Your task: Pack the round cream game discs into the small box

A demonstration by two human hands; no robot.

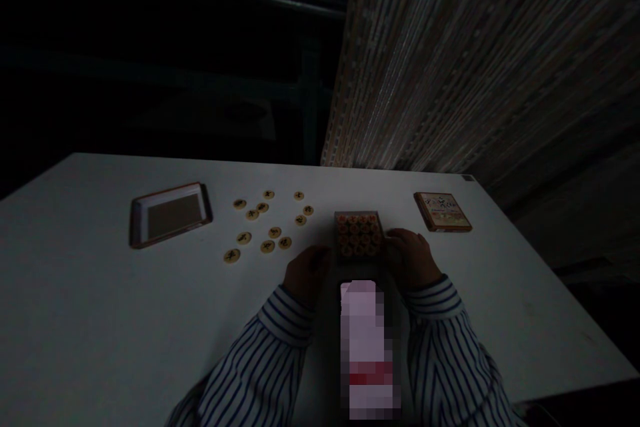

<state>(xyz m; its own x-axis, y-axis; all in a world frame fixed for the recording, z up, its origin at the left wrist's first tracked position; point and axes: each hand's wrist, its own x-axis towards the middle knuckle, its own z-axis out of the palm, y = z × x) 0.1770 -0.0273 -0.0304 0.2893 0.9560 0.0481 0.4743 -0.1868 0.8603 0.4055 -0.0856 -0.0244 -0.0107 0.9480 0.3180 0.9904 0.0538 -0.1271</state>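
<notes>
A small open box (336,240) of round Chinese chess pieces (360,238) sits on the table between my hands, its pieces in rows. At its right wall, my right hand (413,259) has its fingers bent against the side and appears to grip it. My left hand (309,273) is by the box's lower left corner with fingers curled in. Shadow hides what it holds, if anything. Loose Chinese chess pieces (267,246) with dark characters lie scattered left of the box, several of them near my left hand.
A phone with a bright, blurred-out screen (364,340) lies between my forearms. A shallow tray-like lid (133,227) rests at the left of the white table (125,320). To the right is a flat printed box (444,211). A string curtain (400,67) hangs behind; the room is dark.
</notes>
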